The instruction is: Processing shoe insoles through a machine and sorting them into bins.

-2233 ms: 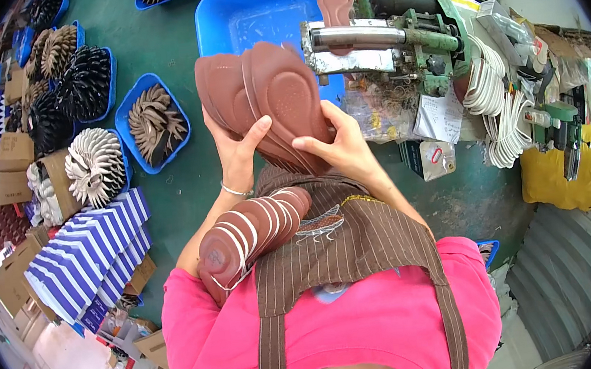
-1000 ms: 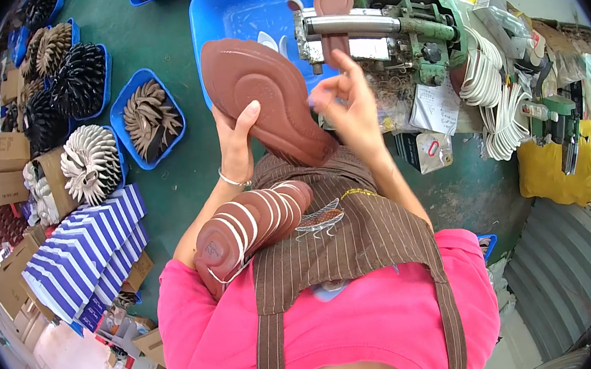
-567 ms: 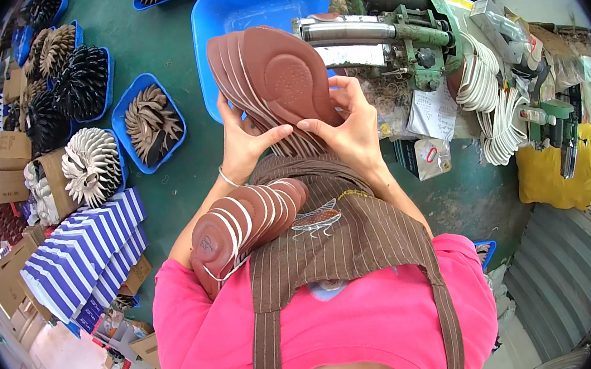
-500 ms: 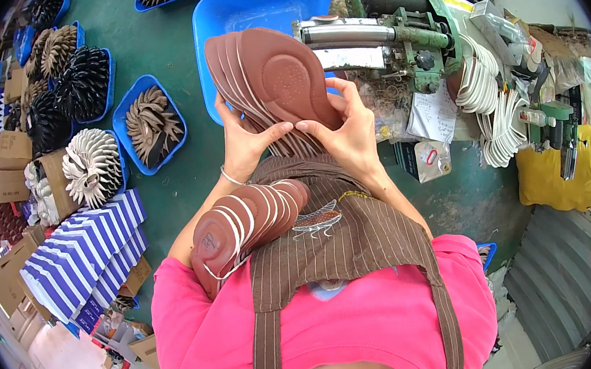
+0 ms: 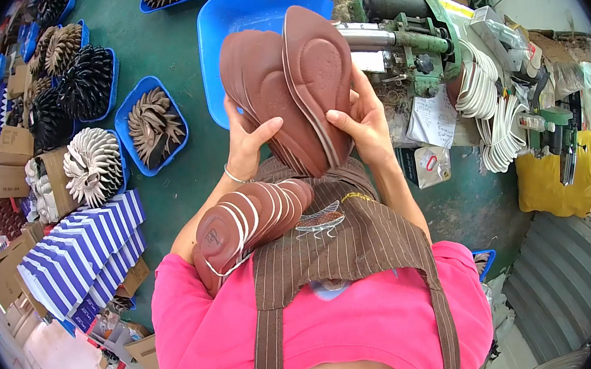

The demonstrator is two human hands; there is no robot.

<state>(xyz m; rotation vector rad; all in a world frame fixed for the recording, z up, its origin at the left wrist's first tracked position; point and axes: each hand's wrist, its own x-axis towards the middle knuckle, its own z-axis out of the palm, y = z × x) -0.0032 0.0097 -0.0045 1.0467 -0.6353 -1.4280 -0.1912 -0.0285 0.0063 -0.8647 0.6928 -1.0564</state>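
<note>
In front of the blue tub (image 5: 214,78), above the striped apron (image 5: 360,246), stand a thick fan of brown insoles (image 5: 264,90) and a thinner insole stack (image 5: 319,63), the 2 touching. The left hand (image 5: 247,144) holds the fan, thumb on its face, fingers curled behind; the right hand (image 5: 368,123) pinches the stack likewise. A brown bundle (image 5: 249,222) lies along the left forearm (image 5: 205,214).

From the held insoles (image 5: 323,66), there is room to pass over green floor (image 5: 206,142) between eight and nine o'clock, but a machine (image 5: 417,40) blocks two to three and an insole bundle (image 5: 257,214) seven.
</note>
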